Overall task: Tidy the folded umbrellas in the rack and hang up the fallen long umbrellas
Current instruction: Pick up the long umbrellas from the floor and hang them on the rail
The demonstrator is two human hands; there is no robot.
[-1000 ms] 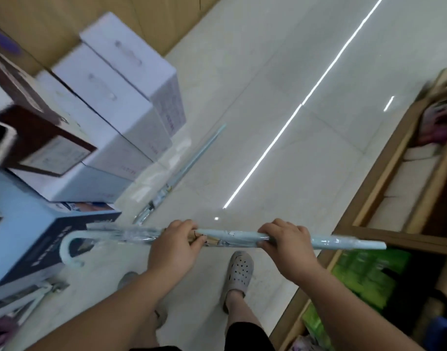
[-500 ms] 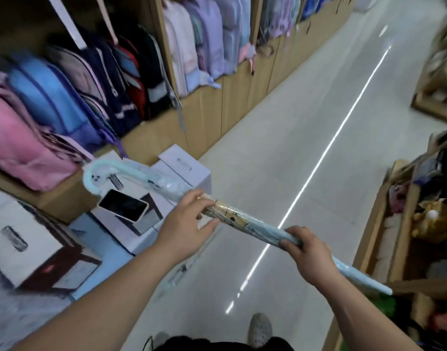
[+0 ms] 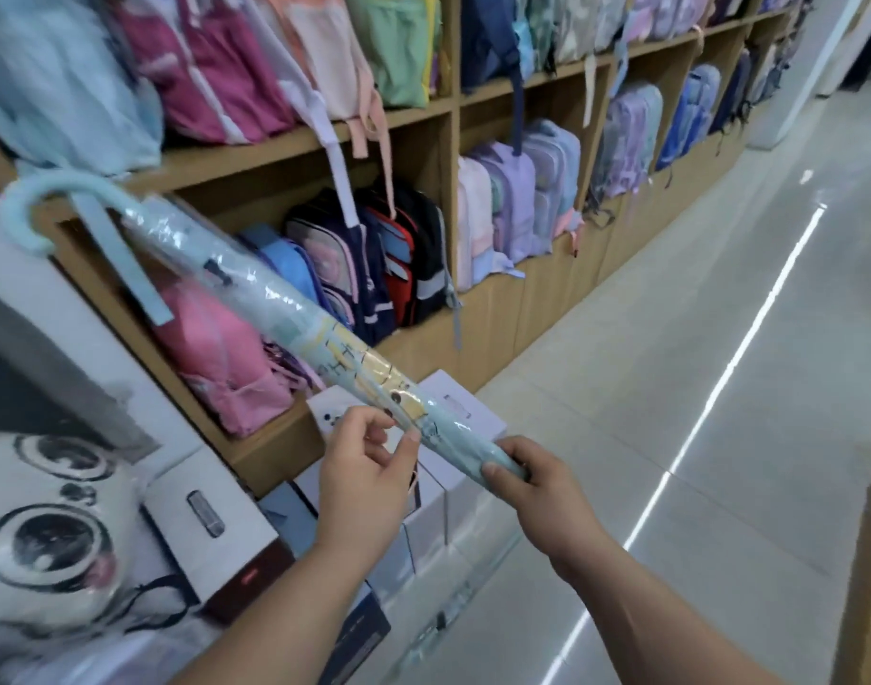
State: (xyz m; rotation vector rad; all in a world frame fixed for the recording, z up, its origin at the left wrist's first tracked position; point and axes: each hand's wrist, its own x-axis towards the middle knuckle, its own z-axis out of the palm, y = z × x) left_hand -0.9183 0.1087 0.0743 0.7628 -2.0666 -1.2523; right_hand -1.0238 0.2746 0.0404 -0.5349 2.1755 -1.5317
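Observation:
A long light-blue umbrella [image 3: 255, 294] in clear plastic wrap slants across the view. Its hooked handle [image 3: 26, 210] is high at the left, in front of the backpack shelves. My left hand [image 3: 364, 482] pinches the shaft near its printed yellow part with thumb and fingers. My right hand [image 3: 537, 491] grips the lower end, and the tip is hidden inside that hand. A second long umbrella [image 3: 453, 605] lies blurred on the floor beside the boxes, below my arms.
Wooden shelves [image 3: 453, 200] full of backpacks run along the left. White boxes [image 3: 211, 516] stand on the floor beneath them. A white plush with big eyes [image 3: 48, 541] sits at the lower left. A wooden rack edge [image 3: 868, 561] shows at the right, across the tiled aisle [image 3: 695, 388].
The umbrella went from level and low to slanted, handle raised up and left. My right hand slid down to its tip end. My view lifted from the floor to the shelves.

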